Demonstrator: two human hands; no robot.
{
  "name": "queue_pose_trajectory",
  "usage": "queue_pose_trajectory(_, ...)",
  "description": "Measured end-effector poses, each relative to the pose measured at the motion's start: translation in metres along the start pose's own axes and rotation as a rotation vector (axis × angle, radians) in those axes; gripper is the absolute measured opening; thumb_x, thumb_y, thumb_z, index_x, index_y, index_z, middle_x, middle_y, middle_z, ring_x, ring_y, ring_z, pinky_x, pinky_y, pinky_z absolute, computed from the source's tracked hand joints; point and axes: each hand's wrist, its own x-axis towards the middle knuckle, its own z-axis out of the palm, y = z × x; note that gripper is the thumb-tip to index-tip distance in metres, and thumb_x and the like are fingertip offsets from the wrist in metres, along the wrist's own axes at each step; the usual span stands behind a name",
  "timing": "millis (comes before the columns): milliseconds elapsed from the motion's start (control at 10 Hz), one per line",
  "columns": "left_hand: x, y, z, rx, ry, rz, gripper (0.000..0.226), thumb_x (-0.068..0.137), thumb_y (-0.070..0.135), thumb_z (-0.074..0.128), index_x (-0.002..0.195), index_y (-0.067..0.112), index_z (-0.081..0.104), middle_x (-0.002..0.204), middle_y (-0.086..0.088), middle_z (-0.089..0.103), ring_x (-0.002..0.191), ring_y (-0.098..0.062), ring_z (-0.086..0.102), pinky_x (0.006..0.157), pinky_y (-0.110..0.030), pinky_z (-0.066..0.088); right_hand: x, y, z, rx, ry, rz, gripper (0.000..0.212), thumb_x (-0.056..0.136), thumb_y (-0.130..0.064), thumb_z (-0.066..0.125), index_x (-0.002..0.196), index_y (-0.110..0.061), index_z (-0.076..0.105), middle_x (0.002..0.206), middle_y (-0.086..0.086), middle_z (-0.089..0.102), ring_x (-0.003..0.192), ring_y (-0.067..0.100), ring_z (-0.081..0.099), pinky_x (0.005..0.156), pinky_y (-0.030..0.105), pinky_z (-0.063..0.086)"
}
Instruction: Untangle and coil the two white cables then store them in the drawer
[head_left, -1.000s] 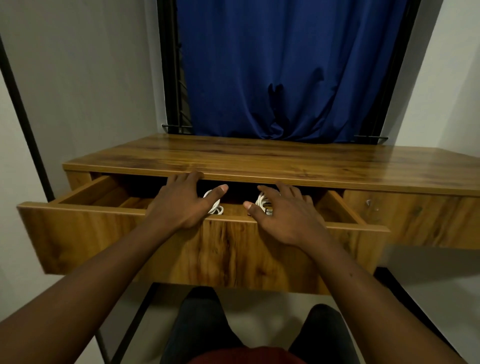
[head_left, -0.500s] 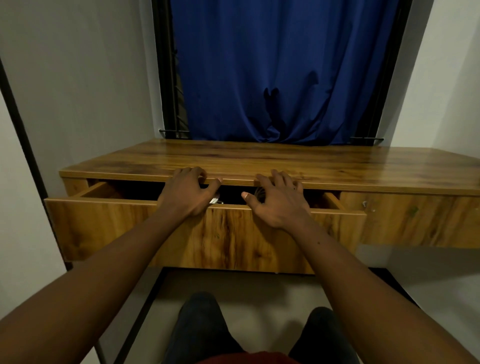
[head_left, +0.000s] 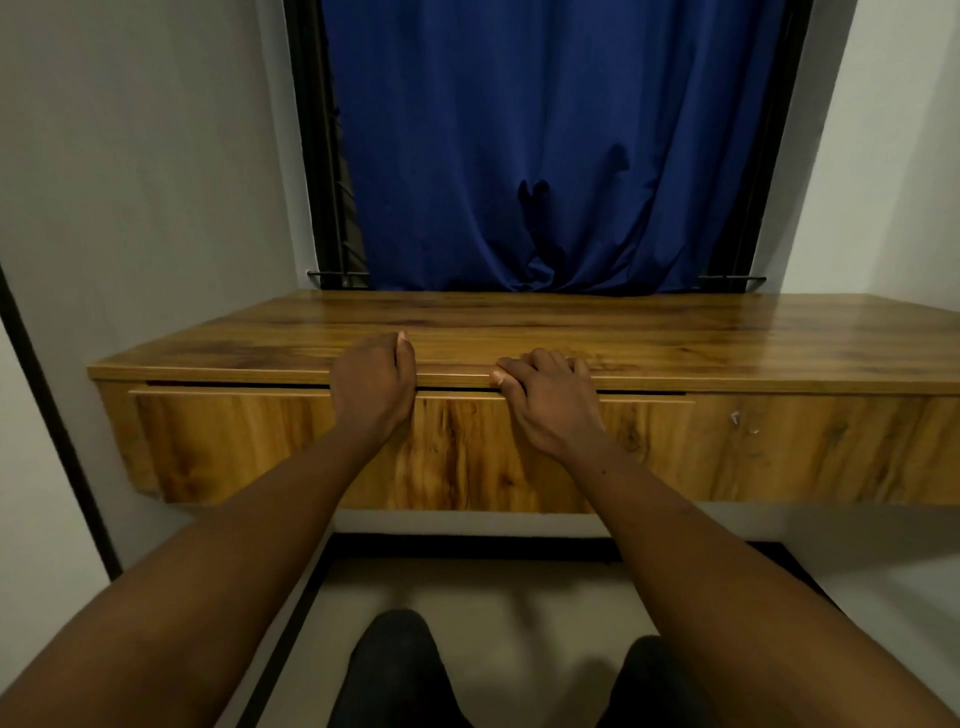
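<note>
The wooden drawer (head_left: 234, 441) sits pushed in under the desk top (head_left: 675, 338), with only a thin dark slit along its upper edge. Both white cables are hidden inside it. My left hand (head_left: 371, 387) presses against the top of the drawer front, its fingers bent up over the desk's front edge. My right hand (head_left: 548, 402) rests on the drawer front beside it, fingers laid over the desk edge and thumb at the slit. Neither hand holds anything.
A blue curtain (head_left: 545, 156) hangs behind the desk in a black window frame. White walls close in on both sides. A second drawer front (head_left: 831, 447) lies to the right. My knees (head_left: 395, 670) are below the desk.
The drawer has slid in from wide open to almost flush. Both hands moved forward with it, and the cables dropped out of sight.
</note>
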Motion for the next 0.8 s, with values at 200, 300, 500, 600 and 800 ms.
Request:
queue_pose_trajectory(200,0.018,-0.002,0.0,0.099,-0.064,0.234,0.052,0.101,0.047,0.021,0.083,0.019,0.06,0.07,0.003,0.049,0.066,-0.015,0.045,0.072,-0.032,0.031,0.002,0.013,0.0,-0.074,-0.075,-0.109,0.058,0.093,-0.064,0.032,0.143,-0.034,0.037,0.135,0.0,0.049,0.123,0.02,0.041,0.101,0.042,0.028)
queue_pose_trajectory(300,0.023,-0.004,0.002,0.117,-0.093,0.259,0.059,0.096,0.054,0.014,0.087,0.019,0.061,0.074,0.002,0.051,0.07,-0.015,0.046,0.074,-0.034,0.032,0.002,0.011,-0.001,-0.035,-0.054,-0.085,0.056,0.093,-0.061,0.038,0.142,-0.035,0.04,0.134,0.0,0.05,0.123,0.019,0.041,0.102,0.041,0.028)
queue_pose_trajectory(500,0.03,-0.001,0.001,0.223,-0.159,0.274,0.064,0.092,0.061,0.01,0.087,0.021,0.059,0.079,-0.001,0.053,0.072,-0.017,0.049,0.07,-0.033,0.037,0.005,-0.002,-0.006,0.013,-0.01,0.023,0.052,0.089,-0.056,0.053,0.136,-0.034,0.049,0.13,-0.001,0.055,0.123,0.019,0.043,0.103,0.042,0.028)
queue_pose_trajectory(600,0.037,-0.002,-0.001,0.22,-0.278,0.271,0.059,0.094,0.065,0.019,0.08,0.021,0.057,0.075,0.001,0.055,0.07,-0.017,0.052,0.066,-0.034,0.041,0.017,-0.004,-0.013,0.021,-0.074,0.045,0.057,0.08,-0.061,0.062,0.129,-0.033,0.057,0.123,-0.001,0.059,0.119,0.019,0.048,0.102,0.043,0.034)
queue_pose_trajectory(800,0.083,0.004,0.01,0.174,-0.501,0.21,0.069,0.094,0.067,0.017,0.098,0.021,0.068,0.08,-0.002,0.065,0.074,-0.015,0.058,0.069,-0.033,0.047,0.066,0.016,-0.037,0.376,-0.298,0.207,0.065,0.075,-0.076,0.055,0.108,-0.023,0.071,0.106,0.001,0.07,0.097,0.017,0.062,0.086,0.04,0.053)
